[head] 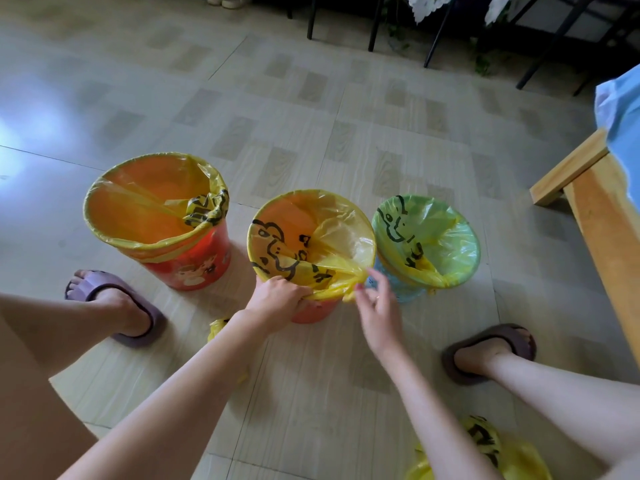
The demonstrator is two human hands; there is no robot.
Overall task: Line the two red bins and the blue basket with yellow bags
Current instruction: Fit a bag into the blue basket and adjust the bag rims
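Observation:
Three containers stand in a row on the tiled floor. The large red bin (194,261) on the left has a yellow bag (145,202) folded over its rim. The smaller red bin (313,311) in the middle holds a yellow bag (343,237) with black print. My left hand (277,299) grips the bag's edge at the near rim. My right hand (375,306) hovers beside a gathered yellow corner, fingers spread loosely. The blue basket (398,289) on the right is lined with a yellow bag (436,237).
My feet in purple slippers (114,306) (491,351) stand either side of the bins. Loose yellow bags (491,452) lie near my right leg, another scrap (216,329) under my left arm. A wooden bench (595,209) and chair legs (374,26) border the right and back.

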